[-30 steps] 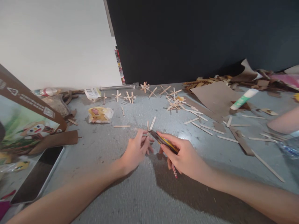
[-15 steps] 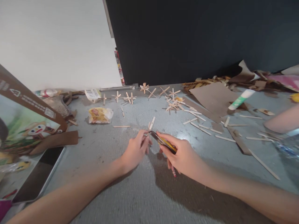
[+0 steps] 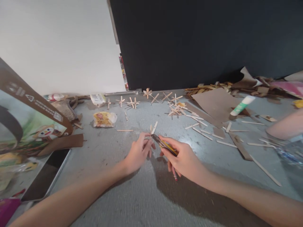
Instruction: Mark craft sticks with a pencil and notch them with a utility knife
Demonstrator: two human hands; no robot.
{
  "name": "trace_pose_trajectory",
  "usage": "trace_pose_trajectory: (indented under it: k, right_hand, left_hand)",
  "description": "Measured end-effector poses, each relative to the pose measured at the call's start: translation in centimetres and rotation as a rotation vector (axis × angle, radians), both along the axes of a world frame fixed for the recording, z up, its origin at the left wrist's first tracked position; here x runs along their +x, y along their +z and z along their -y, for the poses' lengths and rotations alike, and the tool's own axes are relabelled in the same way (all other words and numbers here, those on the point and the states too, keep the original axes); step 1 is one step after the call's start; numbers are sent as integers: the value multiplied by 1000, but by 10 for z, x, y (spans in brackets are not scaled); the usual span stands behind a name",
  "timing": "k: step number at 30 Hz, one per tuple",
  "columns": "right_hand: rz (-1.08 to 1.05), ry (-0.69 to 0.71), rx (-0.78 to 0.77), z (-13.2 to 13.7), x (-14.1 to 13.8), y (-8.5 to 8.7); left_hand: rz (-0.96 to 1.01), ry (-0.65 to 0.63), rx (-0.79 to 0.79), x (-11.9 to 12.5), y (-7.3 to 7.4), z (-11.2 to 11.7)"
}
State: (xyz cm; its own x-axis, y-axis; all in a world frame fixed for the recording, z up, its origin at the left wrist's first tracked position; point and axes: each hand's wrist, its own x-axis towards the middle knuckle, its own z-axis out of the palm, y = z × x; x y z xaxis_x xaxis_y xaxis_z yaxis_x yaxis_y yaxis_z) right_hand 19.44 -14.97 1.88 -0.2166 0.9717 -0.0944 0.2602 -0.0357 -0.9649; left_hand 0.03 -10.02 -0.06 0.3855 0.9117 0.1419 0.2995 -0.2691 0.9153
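My left hand [image 3: 139, 149] pinches small wooden sticks [image 3: 154, 127], which stand up in a crossed shape above the fingertips. Where they meet is partly hidden by the fingers. A utility knife [image 3: 165, 145] with a yellow and black body is gripped in my right hand [image 3: 184, 156]; its tip end touches or nearly touches the sticks. Below the right palm pokes out a thin pencil-like item with a red end [image 3: 174, 174]. Several crossed-stick pieces [image 3: 133, 102] stand on the grey surface farther back, and a heap of sticks [image 3: 176, 109] lies right of them.
A glue stick [image 3: 243, 106] rests by brown cardboard [image 3: 213, 102] on the right, among loose sticks. Another person's arm [image 3: 284, 126] reaches in there. At left are a phone [image 3: 47, 175], a printed paper bag [image 3: 35, 116] and a yellow packet [image 3: 104, 119]. A black panel [image 3: 201, 44] stands behind.
The view has shifted slightly, so the background sits a little lower. Both hands keep nearly the same pose, the knife still at the sticks.
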Motion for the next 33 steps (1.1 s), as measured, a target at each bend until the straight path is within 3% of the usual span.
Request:
trace_pose_trajectory:
  k: [16,23,28,33]
  right_hand:
    - [129,-33,147,5,-7,0]
    - [49,-5,46,0,-4,-2]
    - [-37,43,-31,-3,-1,2]
    - [21,15,-12,5,-9,3]
  left_hand:
    - [94,111,-124,4,3,-1]
    - [-85,170,37,1,2,0]
    - [-51,177,1,1,0,0]
    - [20,123,-71,4,4,2]
